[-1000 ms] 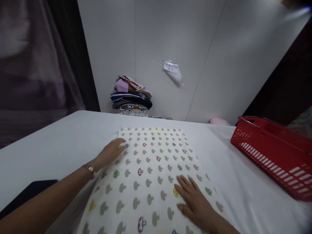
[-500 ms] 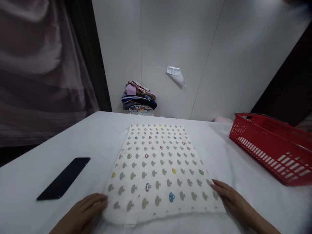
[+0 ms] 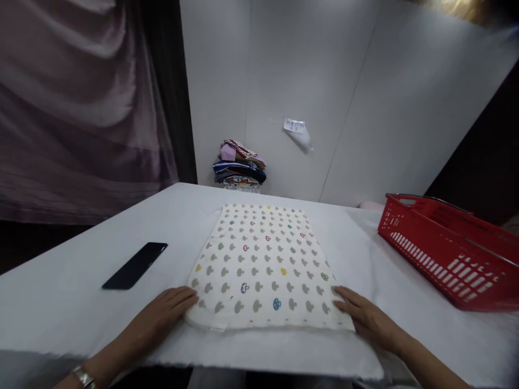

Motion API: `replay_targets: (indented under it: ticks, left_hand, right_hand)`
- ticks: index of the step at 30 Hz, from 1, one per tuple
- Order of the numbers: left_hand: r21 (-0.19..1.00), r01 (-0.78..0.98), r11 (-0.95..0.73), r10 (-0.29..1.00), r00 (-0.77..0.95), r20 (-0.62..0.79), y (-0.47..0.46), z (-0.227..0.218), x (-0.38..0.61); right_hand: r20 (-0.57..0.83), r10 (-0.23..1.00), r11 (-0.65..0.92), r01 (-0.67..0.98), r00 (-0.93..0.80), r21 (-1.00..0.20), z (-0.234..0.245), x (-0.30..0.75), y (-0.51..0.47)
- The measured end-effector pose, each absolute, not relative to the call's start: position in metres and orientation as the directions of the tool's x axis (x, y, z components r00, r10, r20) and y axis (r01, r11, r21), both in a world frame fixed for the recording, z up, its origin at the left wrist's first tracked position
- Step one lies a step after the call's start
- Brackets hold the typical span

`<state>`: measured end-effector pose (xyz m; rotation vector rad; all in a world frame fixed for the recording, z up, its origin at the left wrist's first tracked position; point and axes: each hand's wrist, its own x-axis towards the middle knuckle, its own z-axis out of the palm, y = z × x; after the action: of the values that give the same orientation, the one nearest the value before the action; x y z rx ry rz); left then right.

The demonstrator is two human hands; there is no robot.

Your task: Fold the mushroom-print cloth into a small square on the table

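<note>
A folded white cloth with a mushroom print (image 3: 261, 265) lies flat on the white table (image 3: 81, 302). My left hand (image 3: 162, 316) rests palm down at the cloth's near left corner, fingertips touching its edge. At the near right corner my right hand (image 3: 367, 319) lies flat too, its fingers against the cloth's edge. Both hands have their fingers stretched out and hold nothing.
A black phone (image 3: 135, 266) lies on the table to the left of the cloth. A red plastic basket (image 3: 450, 251) stands at the right. A pile of folded clothes (image 3: 240, 167) sits against the white wall behind the table. A curtain (image 3: 81, 108) hangs at the left.
Both hands have slid back from the cloth's surface to its near corners. The view has pulled back, and the phone has come into sight.
</note>
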<state>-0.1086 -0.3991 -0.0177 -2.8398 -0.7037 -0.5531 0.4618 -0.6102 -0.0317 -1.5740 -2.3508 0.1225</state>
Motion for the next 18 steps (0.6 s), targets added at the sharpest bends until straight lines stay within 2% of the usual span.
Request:
replay_targets:
  ticks: [5, 13, 18]
  left_hand:
    - [-0.112, 0.444, -0.889, 0.369, 0.84, 0.399, -0.41, -0.008, -0.097]
    - [-0.066, 0.473, -0.879, 0.403, 0.808, 0.43, -0.414, -0.011, -0.074]
    - [-0.106, 0.493, -0.864, 0.375, 0.769, 0.518, -0.418, -0.006, -0.067]
  right_hand:
    - [0.248, 0.888, 0.441, 0.872, -0.388, -0.214, -0.033, 0.455, -0.617]
    - [0.458, 0.781, 0.532, 0.837, -0.425, -0.13, -0.044, 0.443, -0.61]
    - [0.549, 0.76, 0.527, 0.825, -0.349, -0.205, -0.038, 0.441, -0.607]
